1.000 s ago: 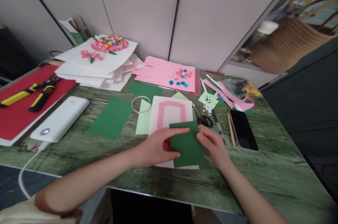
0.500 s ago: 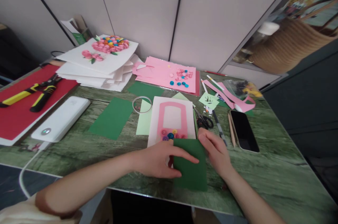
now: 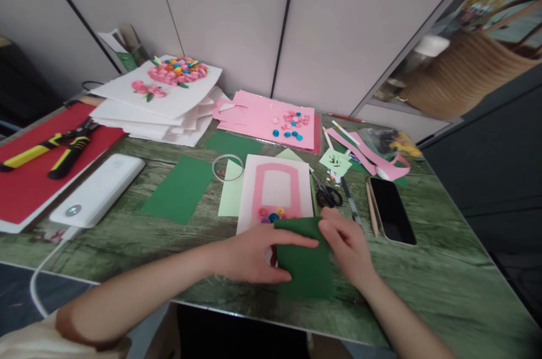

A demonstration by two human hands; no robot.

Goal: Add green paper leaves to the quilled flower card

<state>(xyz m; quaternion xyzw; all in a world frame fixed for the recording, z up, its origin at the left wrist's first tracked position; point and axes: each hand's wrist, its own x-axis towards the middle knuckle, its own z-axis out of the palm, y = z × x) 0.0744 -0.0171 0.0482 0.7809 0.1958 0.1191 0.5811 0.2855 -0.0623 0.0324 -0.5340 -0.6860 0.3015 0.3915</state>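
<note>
A dark green paper sheet [image 3: 305, 268] lies near the table's front edge, over the lower end of a white card [image 3: 254, 201] that bears a pink frame [image 3: 276, 169] and small coloured paper coils [image 3: 271, 215]. My left hand [image 3: 254, 254] rests on the sheet's left side, index finger stretched along its top edge, thumb under. My right hand [image 3: 348, 246] pinches the sheet's upper right corner.
Black scissors [image 3: 328, 196], a pen and wooden sticks [image 3: 371, 209] lie right of the card, then a phone [image 3: 392, 209]. A tape ring [image 3: 227, 167], more green sheets [image 3: 178, 188], a white power bank [image 3: 98, 189], pliers [image 3: 51, 150] on red board, pink paper [image 3: 265, 116] and a stack of white cards [image 3: 156, 102] fill the rest.
The green sheet slid down off the card toward the table's front edge, uncovering the pink frame and coils. Since half a second ago it has come back up slightly, with my right hand.
</note>
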